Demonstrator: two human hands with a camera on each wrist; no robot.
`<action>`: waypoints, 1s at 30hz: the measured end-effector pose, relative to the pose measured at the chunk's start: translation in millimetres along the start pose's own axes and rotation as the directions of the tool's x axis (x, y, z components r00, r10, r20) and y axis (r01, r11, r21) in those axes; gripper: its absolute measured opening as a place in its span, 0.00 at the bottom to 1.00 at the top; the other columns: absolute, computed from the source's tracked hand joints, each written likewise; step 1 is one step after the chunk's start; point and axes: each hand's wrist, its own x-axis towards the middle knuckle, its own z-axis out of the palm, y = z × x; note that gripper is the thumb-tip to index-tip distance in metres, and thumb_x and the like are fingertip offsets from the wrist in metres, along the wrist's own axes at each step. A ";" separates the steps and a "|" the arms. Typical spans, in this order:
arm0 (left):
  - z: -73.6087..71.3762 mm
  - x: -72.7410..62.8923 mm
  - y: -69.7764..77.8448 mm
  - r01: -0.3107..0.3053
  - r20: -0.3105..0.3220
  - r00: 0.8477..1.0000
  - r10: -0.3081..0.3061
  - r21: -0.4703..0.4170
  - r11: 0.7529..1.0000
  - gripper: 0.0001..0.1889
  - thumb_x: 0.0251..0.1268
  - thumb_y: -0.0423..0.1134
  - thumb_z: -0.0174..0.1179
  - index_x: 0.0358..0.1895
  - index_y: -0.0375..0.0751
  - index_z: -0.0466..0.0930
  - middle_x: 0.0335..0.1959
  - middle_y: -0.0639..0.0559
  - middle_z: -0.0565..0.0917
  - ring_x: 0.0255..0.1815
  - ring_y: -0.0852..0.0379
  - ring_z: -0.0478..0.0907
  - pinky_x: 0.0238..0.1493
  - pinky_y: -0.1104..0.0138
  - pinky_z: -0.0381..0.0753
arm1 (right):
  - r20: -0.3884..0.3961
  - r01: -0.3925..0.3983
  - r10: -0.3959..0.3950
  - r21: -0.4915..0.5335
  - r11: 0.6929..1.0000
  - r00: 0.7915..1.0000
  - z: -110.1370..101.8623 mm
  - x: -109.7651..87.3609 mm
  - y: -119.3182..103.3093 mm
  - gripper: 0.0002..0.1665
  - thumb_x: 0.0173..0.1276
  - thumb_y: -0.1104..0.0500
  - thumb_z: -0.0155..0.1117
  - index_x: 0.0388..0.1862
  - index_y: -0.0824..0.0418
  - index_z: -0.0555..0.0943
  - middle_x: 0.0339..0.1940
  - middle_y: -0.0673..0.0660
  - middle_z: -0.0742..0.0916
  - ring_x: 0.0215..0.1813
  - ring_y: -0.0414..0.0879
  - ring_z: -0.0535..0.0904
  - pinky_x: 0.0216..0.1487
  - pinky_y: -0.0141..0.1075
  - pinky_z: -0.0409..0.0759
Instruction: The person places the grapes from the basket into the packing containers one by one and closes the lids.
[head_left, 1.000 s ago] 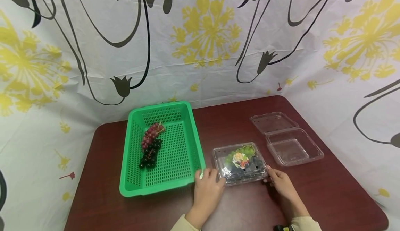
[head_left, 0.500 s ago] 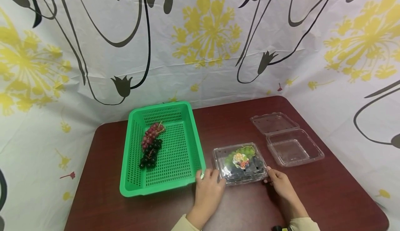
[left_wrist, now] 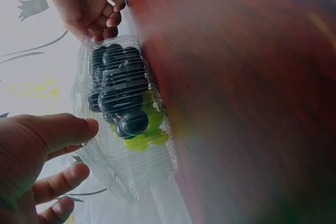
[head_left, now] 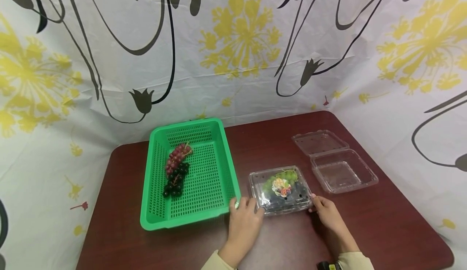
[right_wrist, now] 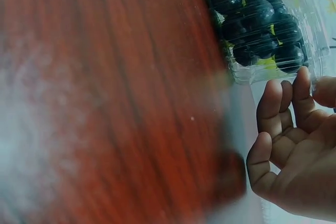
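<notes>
A closed clear plastic clamshell box (head_left: pixel 268 176) lies on the table in the head view. Green grapes (head_left: pixel 290 176) and dark grapes (left_wrist: pixel 123 85) show through its walls, under a round fruit sticker. My left hand (head_left: pixel 245 225) is at its near left corner, thumb and forefinger on the rim, other fingers loosely bent beside the green basket. At the near right corner, my right hand (head_left: pixel 330 217) pinches the rim between thumb (right_wrist: pixel 324 92) and forefinger. Its remaining fingers are bent and apart from the box.
A green plastic basket (head_left: pixel 230 172) stands at the left with a bunch of red grapes (head_left: pixel 177 156) and a bunch of black grapes (head_left: pixel 176 181) inside. Another clear clamshell box (head_left: pixel 344 170) lies open at the right. Patterned cloth (head_left: pixel 204 59) hangs behind the dark red table (head_left: pixel 379 229).
</notes>
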 end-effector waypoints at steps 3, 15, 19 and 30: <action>-0.4 1.1 0.4 -0.001 0.008 1.000 0.001 -0.001 1.000 0.07 0.47 0.50 0.71 0.27 0.56 0.86 0.37 0.55 0.84 0.42 0.55 0.75 0.55 0.47 0.66 | 0.009 -0.002 0.001 0.006 1.000 1.000 -0.2 1.1 0.6 0.26 0.80 0.52 0.41 0.29 0.67 0.78 0.25 0.55 0.85 0.29 0.36 0.75 0.35 0.29 0.70; 0.9 4.7 0.9 0.003 0.007 1.000 -0.003 0.025 1.000 0.05 0.46 0.49 0.70 0.27 0.57 0.86 0.35 0.55 0.84 0.41 0.56 0.76 0.54 0.49 0.68 | -0.011 0.007 -0.007 -0.002 1.000 1.000 -2.7 2.1 -2.3 0.26 0.79 0.51 0.42 0.29 0.67 0.78 0.23 0.53 0.84 0.30 0.38 0.75 0.34 0.30 0.70; 0.8 4.0 0.7 0.008 -0.001 1.000 -0.008 0.017 1.000 0.06 0.47 0.50 0.70 0.27 0.56 0.86 0.37 0.55 0.85 0.41 0.56 0.76 0.54 0.49 0.69 | -0.016 0.008 -0.008 -0.006 1.000 1.000 -4.4 2.3 -3.3 0.26 0.79 0.51 0.44 0.26 0.68 0.77 0.22 0.53 0.83 0.28 0.37 0.76 0.32 0.30 0.71; -10.7 0.0 -1.5 0.026 0.108 0.994 -0.023 -0.021 0.999 0.11 0.51 0.56 0.68 0.31 0.56 0.84 0.39 0.56 0.85 0.45 0.57 0.76 0.58 0.48 0.66 | -0.066 0.057 -0.059 -0.030 0.998 0.996 0.0 -5.7 -5.6 0.21 0.79 0.54 0.44 0.45 0.72 0.76 0.32 0.62 0.85 0.28 0.38 0.81 0.35 0.29 0.73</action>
